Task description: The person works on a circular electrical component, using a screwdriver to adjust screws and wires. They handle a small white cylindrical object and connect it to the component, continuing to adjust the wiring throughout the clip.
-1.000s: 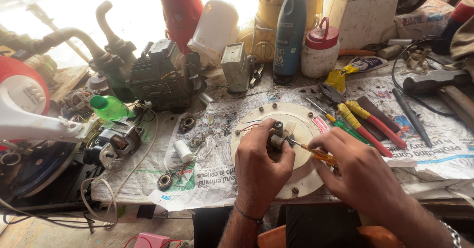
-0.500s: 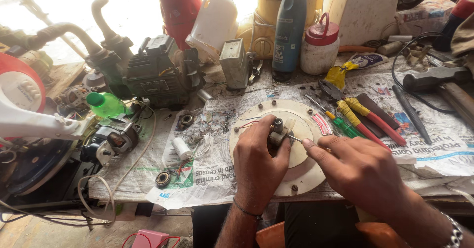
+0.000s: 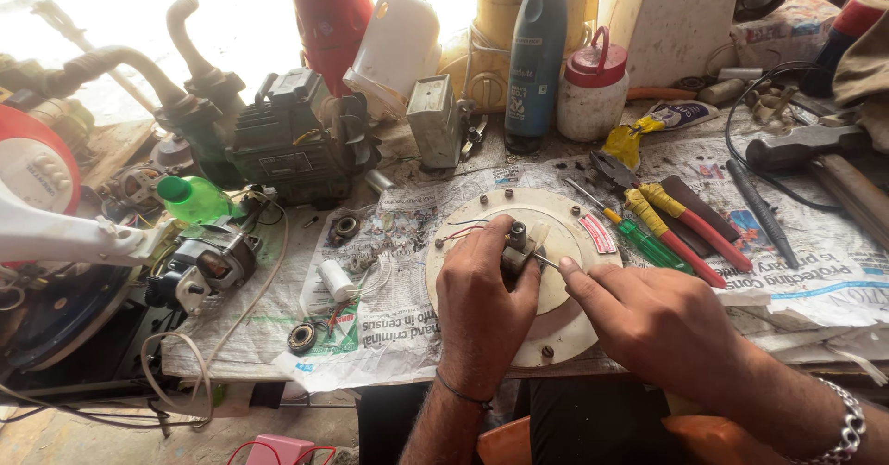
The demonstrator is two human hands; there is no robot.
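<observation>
A round cream plate (image 3: 576, 328) lies on newspaper at the bench's front edge, with thin red and blue wires on its left side. My left hand (image 3: 482, 300) rests on the plate and pinches a small grey metal part (image 3: 519, 245) at its centre. My right hand (image 3: 656, 321) holds a thin screwdriver (image 3: 546, 262) whose metal tip meets that part; the handle is hidden inside my fist. A metal bracelet (image 3: 845, 426) circles my right wrist.
Pliers with red and yellow grips (image 3: 681, 215), a green-handled screwdriver (image 3: 639, 233) and a hammer (image 3: 806, 150) lie right of the plate. A dark motor (image 3: 287, 136), green bottle (image 3: 190, 201), blue bottle (image 3: 535, 53), red-lidded jar (image 3: 593, 90), white spool (image 3: 335, 280) and bearings (image 3: 302, 337) crowd the left and back.
My right hand has closed in on the plate's centre, hiding the orange handle that showed a second ago. The left hand keeps its pinch on the part.
</observation>
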